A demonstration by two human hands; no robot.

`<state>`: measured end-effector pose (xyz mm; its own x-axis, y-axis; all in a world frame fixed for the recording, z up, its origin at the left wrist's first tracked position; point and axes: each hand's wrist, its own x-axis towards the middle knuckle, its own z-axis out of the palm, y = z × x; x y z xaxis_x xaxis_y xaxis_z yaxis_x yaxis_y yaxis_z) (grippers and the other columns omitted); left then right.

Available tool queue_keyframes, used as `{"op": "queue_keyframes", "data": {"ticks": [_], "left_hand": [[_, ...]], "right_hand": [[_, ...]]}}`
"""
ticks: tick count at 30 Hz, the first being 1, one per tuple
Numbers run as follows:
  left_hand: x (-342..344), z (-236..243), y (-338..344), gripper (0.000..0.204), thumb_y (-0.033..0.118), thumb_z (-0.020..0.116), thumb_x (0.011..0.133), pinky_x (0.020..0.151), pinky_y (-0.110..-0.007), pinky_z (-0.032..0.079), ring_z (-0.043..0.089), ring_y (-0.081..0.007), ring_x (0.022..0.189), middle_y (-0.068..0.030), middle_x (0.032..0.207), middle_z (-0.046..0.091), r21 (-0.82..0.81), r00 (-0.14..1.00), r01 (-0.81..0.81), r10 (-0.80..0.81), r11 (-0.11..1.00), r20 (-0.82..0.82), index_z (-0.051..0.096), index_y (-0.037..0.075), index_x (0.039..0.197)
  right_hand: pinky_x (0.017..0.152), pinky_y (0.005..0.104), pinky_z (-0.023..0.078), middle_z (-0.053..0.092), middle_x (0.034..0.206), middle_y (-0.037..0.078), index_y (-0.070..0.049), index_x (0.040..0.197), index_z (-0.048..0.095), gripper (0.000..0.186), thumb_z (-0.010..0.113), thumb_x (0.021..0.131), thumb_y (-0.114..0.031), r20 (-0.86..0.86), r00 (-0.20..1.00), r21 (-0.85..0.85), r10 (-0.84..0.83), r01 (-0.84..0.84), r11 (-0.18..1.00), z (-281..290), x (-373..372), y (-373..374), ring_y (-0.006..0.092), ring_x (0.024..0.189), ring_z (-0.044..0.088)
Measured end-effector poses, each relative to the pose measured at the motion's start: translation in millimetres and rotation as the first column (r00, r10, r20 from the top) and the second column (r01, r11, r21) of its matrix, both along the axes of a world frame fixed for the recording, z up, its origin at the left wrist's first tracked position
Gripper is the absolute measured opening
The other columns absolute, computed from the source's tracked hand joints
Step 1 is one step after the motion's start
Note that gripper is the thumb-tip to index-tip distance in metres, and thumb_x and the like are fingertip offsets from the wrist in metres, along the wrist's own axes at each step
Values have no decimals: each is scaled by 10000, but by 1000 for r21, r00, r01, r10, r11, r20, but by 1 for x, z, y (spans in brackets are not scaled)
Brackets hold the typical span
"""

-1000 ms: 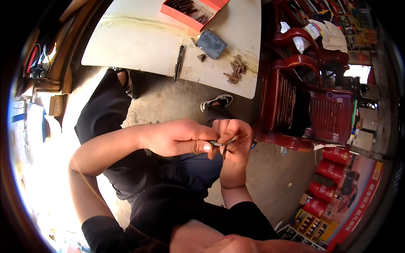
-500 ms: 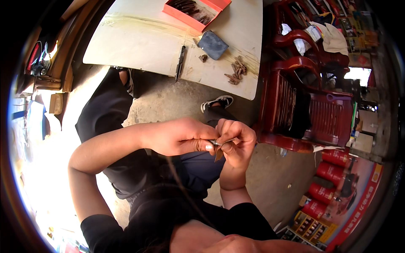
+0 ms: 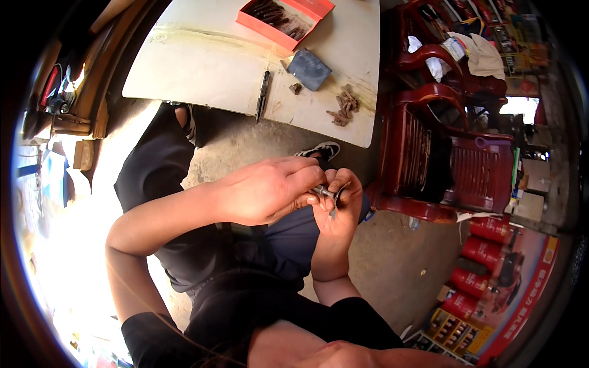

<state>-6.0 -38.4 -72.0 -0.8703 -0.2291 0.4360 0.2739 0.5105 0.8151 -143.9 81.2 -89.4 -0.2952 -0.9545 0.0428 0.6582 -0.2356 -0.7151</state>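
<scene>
In front of my torso, both hands work close together. My left hand (image 3: pixel 267 191) is closed, its thumb and fingers pinching a short, slim metal rod (image 3: pixel 323 191). Against the rod's end, my right hand (image 3: pixel 338 211) pinches a small thin piece with a curved dark edge (image 3: pixel 338 195). Its kind is hard to make out, and fingers cover part of it. Beyond the hands, a slim black pen-like tool (image 3: pixel 263 96) lies at the near edge of the white table (image 3: pixel 202 67). A dark grey block (image 3: pixel 310 69) rests to its right.
On the table are a red-orange box (image 3: pixel 267 30) of dark brown sticks, a small brown lump (image 3: pixel 296 88) and a heap of brown pieces (image 3: pixel 345 107). A dark red wooden chair (image 3: pixel 423 156) stands at right. Red cylinders (image 3: pixel 472 282) are printed on a panel at lower right.
My left hand has turned and risen slightly, with more of the metal rod showing. My right hand has shifted a little, and the piece in it is tilted differently.
</scene>
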Motion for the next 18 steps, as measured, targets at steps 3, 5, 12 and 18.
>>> {"op": "queue_keyframes", "data": {"ticks": [3, 5, 12, 18], "left_hand": [[0, -1, -1, 238, 94, 573, 852, 649, -411, 446, 529, -358, 775, -146, 887, 495, 18, 1000, -3, 2, 1000, 25, 473, 11, 1050], [-1, -1, 1, 211, 83, 576, 844, 644, -408, 449, 532, -353, 768, -139, 869, 501, 14, 1000, -26, 26, 1000, 0, 490, 8, 1022], [2, 2, -2, 239, 75, 631, 716, 609, -366, 467, 554, -297, 740, -101, 791, 513, -239, 984, -169, 151, 956, -93, 539, 11, 928], [5, 5, -10, 242, 105, 580, 717, 696, -350, 491, 552, -295, 791, -96, 821, 521, -508, 990, -143, 126, 849, -68, 537, 21, 940]], "right_hand": [[549, 226, 413, 522, 695, 31, 5, 828, 574, 298, 719, 795, -253, -15, 1000, 11, -23, 24, 1000, -1, 0, 1, 106, 638, 511], [498, 207, 372, 525, 699, 36, 11, 832, 589, 312, 738, 779, -258, -76, 995, 14, -69, 71, 997, -2, 2, 2, 113, 645, 493], [492, 224, 346, 515, 738, 51, -6, 814, 510, 266, 686, 834, -204, -215, 948, -30, -234, 233, 972, 1, 17, 1, 112, 623, 445], [523, 227, 351, 518, 742, 43, -24, 799, 487, 223, 643, 868, -167, -53, 975, 145, -218, 223, 964, 5, 23, 4, 89, 598, 432]]}}
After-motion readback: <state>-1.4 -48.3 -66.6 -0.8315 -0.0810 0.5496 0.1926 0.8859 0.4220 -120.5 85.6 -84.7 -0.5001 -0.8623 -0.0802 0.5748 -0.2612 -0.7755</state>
